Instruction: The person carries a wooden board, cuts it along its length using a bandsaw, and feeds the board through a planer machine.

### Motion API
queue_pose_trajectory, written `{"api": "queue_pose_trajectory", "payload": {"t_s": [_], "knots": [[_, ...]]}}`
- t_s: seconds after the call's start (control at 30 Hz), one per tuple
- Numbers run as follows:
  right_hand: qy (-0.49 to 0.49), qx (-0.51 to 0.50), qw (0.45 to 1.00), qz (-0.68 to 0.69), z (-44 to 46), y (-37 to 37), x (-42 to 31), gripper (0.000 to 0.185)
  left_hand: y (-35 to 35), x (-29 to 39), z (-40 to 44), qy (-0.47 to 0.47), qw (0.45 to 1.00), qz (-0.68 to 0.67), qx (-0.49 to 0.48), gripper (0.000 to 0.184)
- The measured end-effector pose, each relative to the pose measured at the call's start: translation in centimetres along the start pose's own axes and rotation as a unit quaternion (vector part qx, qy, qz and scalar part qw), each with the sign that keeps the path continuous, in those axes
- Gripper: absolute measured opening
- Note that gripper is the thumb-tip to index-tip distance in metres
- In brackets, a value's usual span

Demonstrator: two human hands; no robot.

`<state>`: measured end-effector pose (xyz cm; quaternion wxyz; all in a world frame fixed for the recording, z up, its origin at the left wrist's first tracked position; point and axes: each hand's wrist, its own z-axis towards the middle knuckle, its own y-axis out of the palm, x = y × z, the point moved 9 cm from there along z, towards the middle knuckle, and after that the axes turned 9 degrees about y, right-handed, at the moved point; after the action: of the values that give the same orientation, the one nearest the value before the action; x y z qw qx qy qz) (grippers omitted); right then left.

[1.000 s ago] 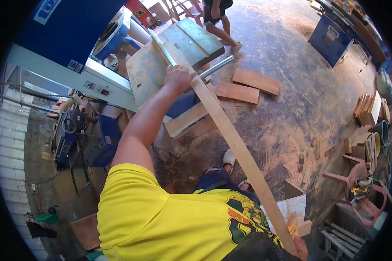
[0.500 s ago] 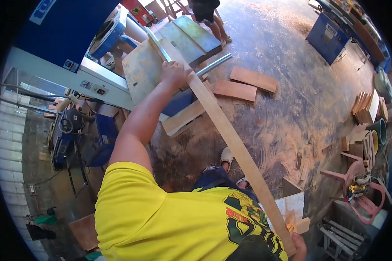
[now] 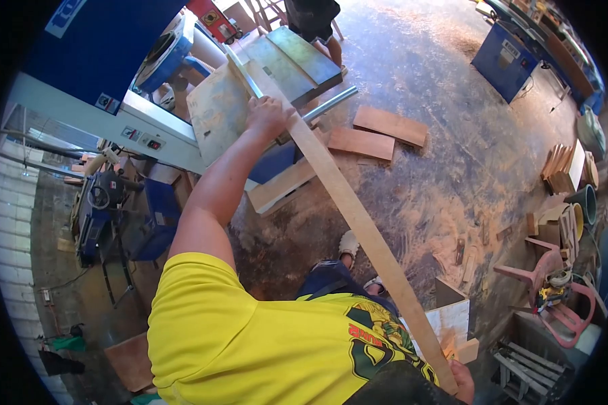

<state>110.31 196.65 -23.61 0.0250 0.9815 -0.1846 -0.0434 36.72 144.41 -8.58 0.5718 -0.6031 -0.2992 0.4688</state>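
Note:
A long, narrow wooden board (image 3: 355,212) runs diagonally from the machine table (image 3: 216,111) at the top down to my right side. My left hand (image 3: 269,116) is closed over the board's far part, beside the metal fence (image 3: 244,71), its fingers curled at the fence's near end. Low at the right, my right hand (image 3: 462,382) grips the board's near end, with the thumb side showing and some fingers hidden. The board passes in front of my yellow shirt and above my feet.
A blue and white machine (image 3: 159,128) stands at left. Wooden planks (image 3: 361,144) lie on the dusty floor near a metal bar (image 3: 331,103). Another person (image 3: 312,20) stands beyond the table. A pink plastic chair (image 3: 567,314) and wood offcuts (image 3: 561,169) are at right.
The view has shifted slightly left. The other person at the top has moved a little. Both my hands keep their hold, with no clear movement of the board along the fence.

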Motion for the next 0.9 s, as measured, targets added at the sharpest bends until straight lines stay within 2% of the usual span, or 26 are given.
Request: {"api": "queue_pose_trajectory", "payload": {"t_s": [0.37,0.63,0.9], "knots": [[-0.001,-0.018,1.0,-0.002,2.0,-1.4,1.2,0.032,0.3,-0.2,0.1,0.005,1.0,0.003,0.004,0.049],[0.002,-0.004,1.0,-0.013,-0.1,0.8,-0.6,0.035,0.2,-0.3,0.1,0.004,1.0,0.006,0.014,0.049],[-0.05,0.031,0.994,-0.087,2.4,-2.2,0.1,0.031,0.3,-0.3,0.1,0.006,0.999,0.026,0.023,0.05]]}}
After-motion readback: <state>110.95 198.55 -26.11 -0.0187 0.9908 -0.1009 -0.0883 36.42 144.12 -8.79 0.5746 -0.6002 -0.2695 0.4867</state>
